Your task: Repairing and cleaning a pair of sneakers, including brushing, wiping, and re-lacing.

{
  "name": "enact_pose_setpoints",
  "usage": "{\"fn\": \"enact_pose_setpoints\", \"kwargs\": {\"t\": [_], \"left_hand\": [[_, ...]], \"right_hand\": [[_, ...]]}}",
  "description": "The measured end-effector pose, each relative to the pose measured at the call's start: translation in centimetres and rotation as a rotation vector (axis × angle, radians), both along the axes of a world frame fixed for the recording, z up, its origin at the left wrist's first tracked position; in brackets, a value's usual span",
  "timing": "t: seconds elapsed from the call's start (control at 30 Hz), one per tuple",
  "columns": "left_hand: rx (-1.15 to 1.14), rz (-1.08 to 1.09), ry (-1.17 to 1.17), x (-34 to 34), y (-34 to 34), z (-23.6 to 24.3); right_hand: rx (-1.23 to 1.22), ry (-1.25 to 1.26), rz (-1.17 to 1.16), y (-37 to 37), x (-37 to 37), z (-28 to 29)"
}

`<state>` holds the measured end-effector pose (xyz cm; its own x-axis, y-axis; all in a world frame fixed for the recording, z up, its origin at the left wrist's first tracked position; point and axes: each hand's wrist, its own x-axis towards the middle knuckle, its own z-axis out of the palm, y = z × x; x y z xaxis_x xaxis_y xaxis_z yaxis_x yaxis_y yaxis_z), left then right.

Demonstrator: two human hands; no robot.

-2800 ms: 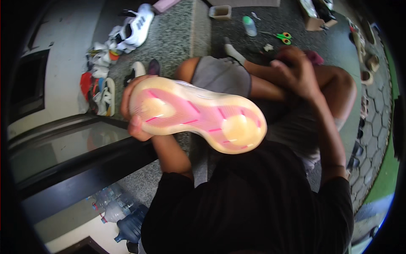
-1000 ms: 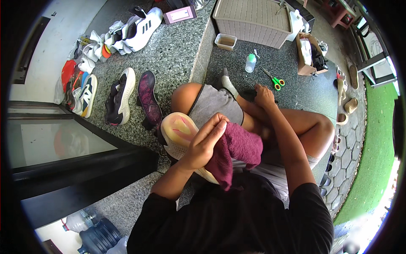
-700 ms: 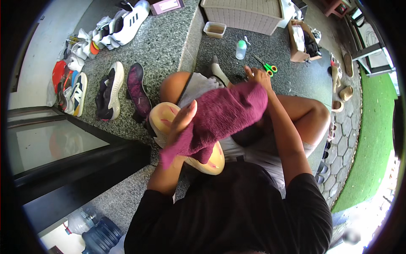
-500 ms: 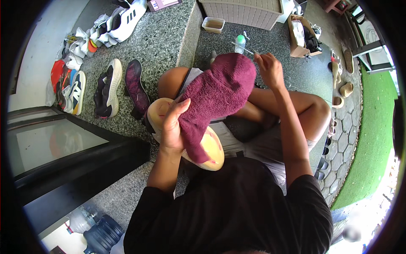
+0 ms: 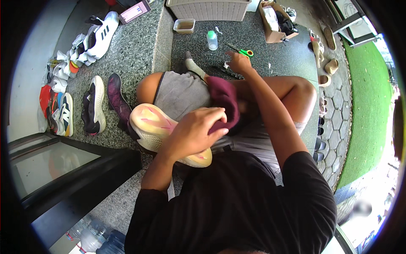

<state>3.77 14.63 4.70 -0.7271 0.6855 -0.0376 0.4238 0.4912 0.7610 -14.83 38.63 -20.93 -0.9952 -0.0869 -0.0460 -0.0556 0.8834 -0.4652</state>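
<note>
My left hand [image 5: 192, 131] is closed on a maroon cloth [image 5: 224, 95], which hangs slightly blurred over my lap. Under that wrist lies a shoe with its cream and pink sole [image 5: 152, 122] turned up. My right hand [image 5: 240, 63] is stretched out low over the dark stone ledge, its visible fingers apart. Just beyond it lie scissors [image 5: 246, 53] with green and orange handles. A small white bit [image 5: 226, 65] shows by its fingertips; whether they touch it is unclear. A clear bottle with a green cap [image 5: 212, 40] stands to the left of the scissors.
To the left stand a purple-black shoe [image 5: 118, 95], a black shoe with a white sole [image 5: 95, 106] and several more shoes. Behind are a plastic tub [image 5: 184, 26], a grey woven basket [image 5: 209, 9] and a cardboard box [image 5: 272, 25]. A dark-framed glass panel [image 5: 72, 165] stands close at left.
My right hand has lowered to the ledge, and the thin metal tool has left its raised grip. The maroon cloth has dropped into my lap, with my left hand now over it. The view has shifted.
</note>
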Motion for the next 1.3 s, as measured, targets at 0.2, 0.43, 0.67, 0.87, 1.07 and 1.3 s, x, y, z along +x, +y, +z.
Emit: {"fn": "enact_pose_setpoints", "kwargs": {"t": [0.2,0.43,0.67,0.87,1.07,1.3], "left_hand": [[0.182,0.233,-0.032,-0.4,-1.1,-1.0],[0.521,0.64,-0.116,-1.1,-1.7,-2.4],[0.828,0.634,-0.09,-0.4,-2.8,-4.1],[0.951,0.603,-0.204,0.3,-3.4,-3.5],[1.01,0.687,-0.5,-0.1,-4.0,-2.2],[1.081,0.637,-0.438,-0.3,-3.9,-2.3]], "right_hand": [[-0.178,0.015,0.004,1.3,0.5,-0.9],[-1.471,-0.528,0.049,-4.9,10.7,17.4],[-1.533,-0.381,0.126,-7.8,14.9,20.4],[-1.563,-0.155,0.087,-9.3,16.9,20.7],[-1.59,-0.109,0.023,-9.8,18.5,21.7],[-1.394,-0.046,0.13,-9.5,18.1,22.6]]}}
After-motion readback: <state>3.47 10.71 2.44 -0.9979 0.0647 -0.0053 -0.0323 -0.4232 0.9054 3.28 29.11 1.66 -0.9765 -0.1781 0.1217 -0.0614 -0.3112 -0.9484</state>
